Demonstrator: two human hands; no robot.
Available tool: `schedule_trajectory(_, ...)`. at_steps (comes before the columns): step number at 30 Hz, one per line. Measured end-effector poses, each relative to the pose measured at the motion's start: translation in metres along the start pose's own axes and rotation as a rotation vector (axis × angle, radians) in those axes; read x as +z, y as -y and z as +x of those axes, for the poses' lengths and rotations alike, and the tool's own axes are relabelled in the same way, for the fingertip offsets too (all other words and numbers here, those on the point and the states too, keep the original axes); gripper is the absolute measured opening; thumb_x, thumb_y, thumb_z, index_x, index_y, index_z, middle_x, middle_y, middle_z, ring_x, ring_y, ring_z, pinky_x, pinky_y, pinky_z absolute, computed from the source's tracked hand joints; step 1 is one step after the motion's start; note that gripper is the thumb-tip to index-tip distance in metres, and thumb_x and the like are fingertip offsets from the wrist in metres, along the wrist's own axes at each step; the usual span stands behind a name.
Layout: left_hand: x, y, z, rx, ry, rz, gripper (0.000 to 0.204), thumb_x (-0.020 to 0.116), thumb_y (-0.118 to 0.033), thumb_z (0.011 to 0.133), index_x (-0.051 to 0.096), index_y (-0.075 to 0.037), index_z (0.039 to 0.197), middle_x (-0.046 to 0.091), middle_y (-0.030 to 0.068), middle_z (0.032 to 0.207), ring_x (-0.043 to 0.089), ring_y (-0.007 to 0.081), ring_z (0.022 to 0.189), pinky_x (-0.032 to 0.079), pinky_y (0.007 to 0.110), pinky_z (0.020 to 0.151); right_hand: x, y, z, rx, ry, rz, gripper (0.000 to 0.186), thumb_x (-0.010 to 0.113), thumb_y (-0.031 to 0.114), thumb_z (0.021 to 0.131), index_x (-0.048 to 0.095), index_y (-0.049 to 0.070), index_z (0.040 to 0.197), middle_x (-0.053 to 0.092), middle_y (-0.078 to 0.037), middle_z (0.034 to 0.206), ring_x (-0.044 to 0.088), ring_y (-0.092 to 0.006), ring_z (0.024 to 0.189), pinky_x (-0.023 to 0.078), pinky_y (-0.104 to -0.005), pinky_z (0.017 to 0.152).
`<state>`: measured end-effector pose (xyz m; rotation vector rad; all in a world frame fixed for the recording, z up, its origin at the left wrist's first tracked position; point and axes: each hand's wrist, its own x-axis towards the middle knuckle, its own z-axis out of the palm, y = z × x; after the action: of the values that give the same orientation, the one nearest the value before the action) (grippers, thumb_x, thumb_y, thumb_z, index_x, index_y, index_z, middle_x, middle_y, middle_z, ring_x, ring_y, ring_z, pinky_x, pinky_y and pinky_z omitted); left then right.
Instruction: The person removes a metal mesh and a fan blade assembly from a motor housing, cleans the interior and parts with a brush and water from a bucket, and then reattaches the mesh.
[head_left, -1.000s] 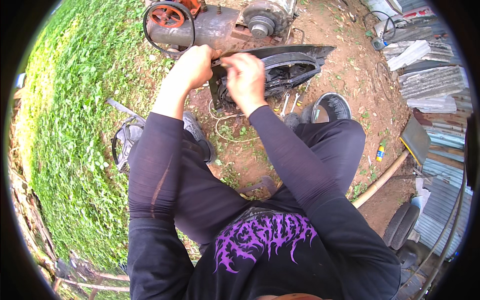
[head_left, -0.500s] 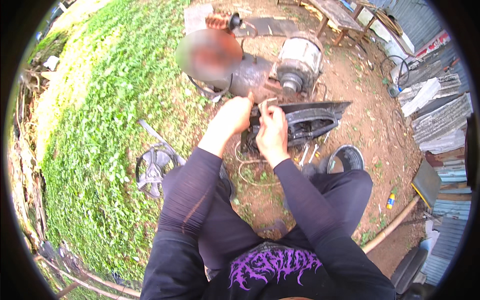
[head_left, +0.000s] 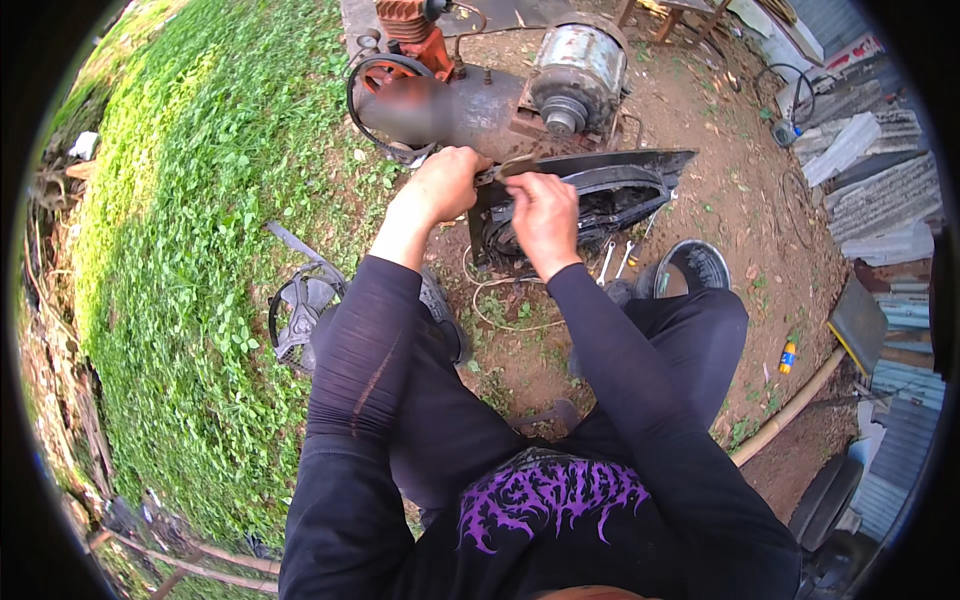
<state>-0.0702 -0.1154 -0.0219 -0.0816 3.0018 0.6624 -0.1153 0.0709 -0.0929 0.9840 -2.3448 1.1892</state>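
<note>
A black, open-framed housing with a long flat edge sits on the ground just beyond my feet. My left hand is closed at its near-left upper corner; what the fingers grip is hidden. Beside it, my right hand pinches a small flat brown piece above the housing's edge. The fingertips of both hands are close together. Two wrenches lie on the dirt to the right of my right wrist.
Beyond the housing stand a tank with an orange pump and a motor. A black bucket is by my right knee. A pale cord loops between my feet. A grey strapped object lies left; a yellow bottle lies right.
The view has tilted, so the housing and machine sit higher in the picture. The brown piece has turned flatter, and my left hand has come down closer to the housing's corner.
</note>
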Motion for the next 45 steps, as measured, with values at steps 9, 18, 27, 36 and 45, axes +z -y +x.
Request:
schedule_trajectory(9, -0.004, -0.005, 0.000, -0.036, 0.034, -0.005, 0.048, 0.070, 0.002, 0.079, 0.073, -0.005, 0.127, 0.073, 0.0245, 0.112, 0.069, 0.0389, 0.112, 0.055, 0.045, 0.098, -0.038, -0.024, 0.016, -0.049, 0.010, -0.355, 0.011, 0.072, 0.012, 0.084, 0.078, 0.020, 0.089, 0.069, 0.002, 0.084, 0.062, -0.0231, 0.089, 0.041, -0.0430, 0.083)
schedule_trajectory(18, -0.001, -0.009, 0.000, -0.050, 0.008, 0.039, 0.048, 0.071, 0.002, 0.081, 0.073, -0.007, 0.128, 0.073, 0.0240, 0.115, 0.069, 0.0380, 0.113, 0.053, 0.045, 0.100, 0.002, -0.002, -0.005, -0.155, 0.290, -0.433, 0.020, 0.067, 0.016, 0.084, 0.082, 0.021, 0.096, 0.064, -0.003, 0.097, 0.060, -0.0231, 0.105, 0.042, -0.0458, 0.090)
schedule_trajectory(27, 0.021, 0.007, 0.011, 0.008, -0.022, 0.026, 0.052, 0.063, 0.005, 0.077, 0.076, -0.014, 0.123, 0.073, 0.0238, 0.105, 0.071, 0.0407, 0.101, 0.056, 0.047, 0.091, -0.089, -0.060, 0.029, -0.082, 0.118, -0.577, 0.030, 0.065, 0.007, 0.086, 0.081, 0.024, 0.104, 0.065, -0.003, 0.094, 0.063, -0.0236, 0.099, 0.041, -0.0434, 0.091)
schedule_trajectory(36, 0.018, 0.006, 0.006, -0.022, 0.005, 0.033, 0.049, 0.064, 0.004, 0.078, 0.076, -0.010, 0.124, 0.073, 0.0244, 0.107, 0.071, 0.0401, 0.103, 0.056, 0.046, 0.092, -0.066, -0.043, 0.011, -0.078, -0.058, -0.394, 0.023, 0.072, 0.014, 0.087, 0.080, 0.022, 0.107, 0.060, 0.001, 0.088, 0.061, -0.0190, 0.092, 0.039, -0.0409, 0.086)
schedule_trajectory(45, 0.011, 0.009, 0.004, -0.035, 0.035, -0.006, 0.050, 0.065, 0.004, 0.079, 0.073, -0.007, 0.127, 0.072, 0.0252, 0.111, 0.070, 0.0396, 0.109, 0.055, 0.045, 0.095, -0.102, -0.073, 0.017, -0.282, 0.215, -0.590, 0.034, 0.070, 0.008, 0.080, 0.078, 0.030, 0.104, 0.067, 0.008, 0.102, 0.063, -0.0158, 0.101, 0.041, -0.0451, 0.091)
